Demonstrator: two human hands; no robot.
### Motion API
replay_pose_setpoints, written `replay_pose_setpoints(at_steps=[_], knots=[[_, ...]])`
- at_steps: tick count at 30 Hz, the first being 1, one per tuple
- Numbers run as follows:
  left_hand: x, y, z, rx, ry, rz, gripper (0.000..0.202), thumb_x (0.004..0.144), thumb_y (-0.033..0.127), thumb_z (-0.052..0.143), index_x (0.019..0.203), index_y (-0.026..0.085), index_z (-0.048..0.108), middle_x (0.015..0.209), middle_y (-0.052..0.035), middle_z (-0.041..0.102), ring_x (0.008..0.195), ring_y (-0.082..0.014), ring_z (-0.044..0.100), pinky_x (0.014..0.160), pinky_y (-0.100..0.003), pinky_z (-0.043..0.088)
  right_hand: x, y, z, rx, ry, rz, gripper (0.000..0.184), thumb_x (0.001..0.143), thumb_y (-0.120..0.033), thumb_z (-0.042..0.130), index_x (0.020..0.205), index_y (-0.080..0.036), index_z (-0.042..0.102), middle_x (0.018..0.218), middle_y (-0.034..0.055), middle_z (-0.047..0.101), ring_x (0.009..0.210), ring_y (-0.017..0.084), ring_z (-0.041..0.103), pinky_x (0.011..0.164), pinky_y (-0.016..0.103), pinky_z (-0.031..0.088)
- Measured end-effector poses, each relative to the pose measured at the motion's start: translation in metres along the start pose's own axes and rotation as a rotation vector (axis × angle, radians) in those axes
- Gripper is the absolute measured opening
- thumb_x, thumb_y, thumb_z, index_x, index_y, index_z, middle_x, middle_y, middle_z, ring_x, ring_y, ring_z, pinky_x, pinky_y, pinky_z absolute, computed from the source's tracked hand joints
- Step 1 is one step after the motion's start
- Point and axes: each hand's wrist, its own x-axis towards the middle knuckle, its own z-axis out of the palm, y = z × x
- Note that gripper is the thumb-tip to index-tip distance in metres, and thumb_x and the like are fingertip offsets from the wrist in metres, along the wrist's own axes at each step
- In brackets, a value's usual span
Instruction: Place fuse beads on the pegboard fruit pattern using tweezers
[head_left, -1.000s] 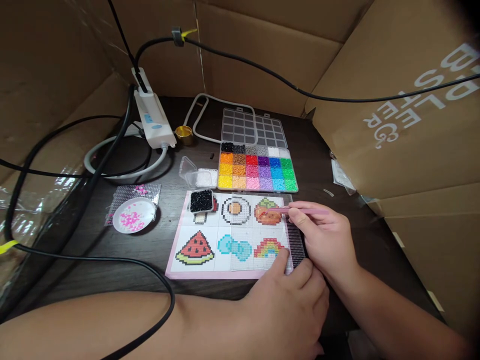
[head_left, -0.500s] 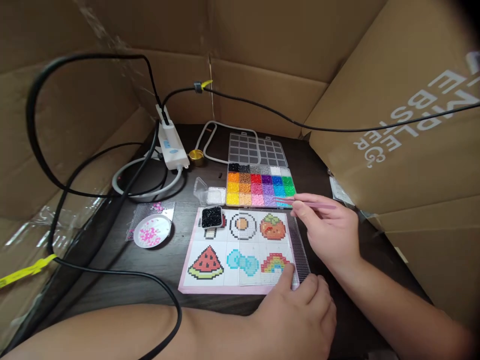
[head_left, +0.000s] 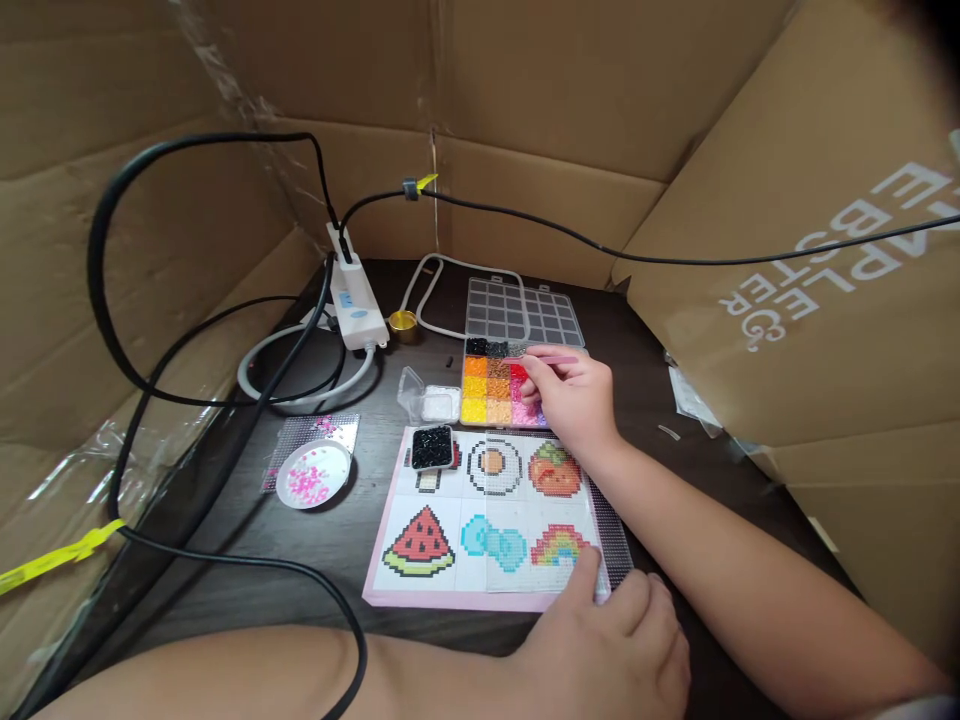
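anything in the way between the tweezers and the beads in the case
Nothing visible: the tweezers in the right hand extend over the bead case, its lid open behind. The black-bead tub sits nearer and to the left.

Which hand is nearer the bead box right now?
Right. The right hand is over the bead box, holding tweezers; the left hand is farther off, at the pattern sheet's near right corner.

The dark bench (head_left: pixel 337 540) bears a pink-edged pattern sheet (head_left: pixel 463 498); around it, bead box (head_left: pixel 498 388) at twelve o'clock, power strip (head_left: pixel 358 312) at eleven, pegboard (head_left: pixel 296 432) at ten.
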Motion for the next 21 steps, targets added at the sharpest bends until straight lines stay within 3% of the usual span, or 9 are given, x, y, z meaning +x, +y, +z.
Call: replay_pose_setpoints(at_steps=[10,21], knots=[[0.0013,-0.0005,-0.0032,-0.022,0.045,-0.023,0.038,0.100,0.026,0.035,0.115,0.018,0.069,0.124,-0.0094,0.063,0.111,-0.0258,0.051,0.090,-0.049,0.040,-0.0039,-0.0023,0.0058,0.036,-0.035,0.084,0.025,0.075,-0.034,0.072,0.087,-0.013,0.069,0.054,-0.0005,0.064,0.043,0.012,0.058,0.042,0.025,0.052],[0.0000,-0.0015,-0.0063,-0.012,0.016,-0.009,0.040,0.101,0.028,0.032,0.118,0.018,0.067,0.127,-0.0082,0.061,0.113,-0.0255,0.050,0.089,-0.052,0.041,-0.0029,0.0017,0.0041,0.047,-0.016,0.068,0.023,0.075,-0.031,0.073,0.086,-0.011,0.069,0.053,0.0007,0.064,0.043,0.014,0.060,0.042,0.025,0.053]])
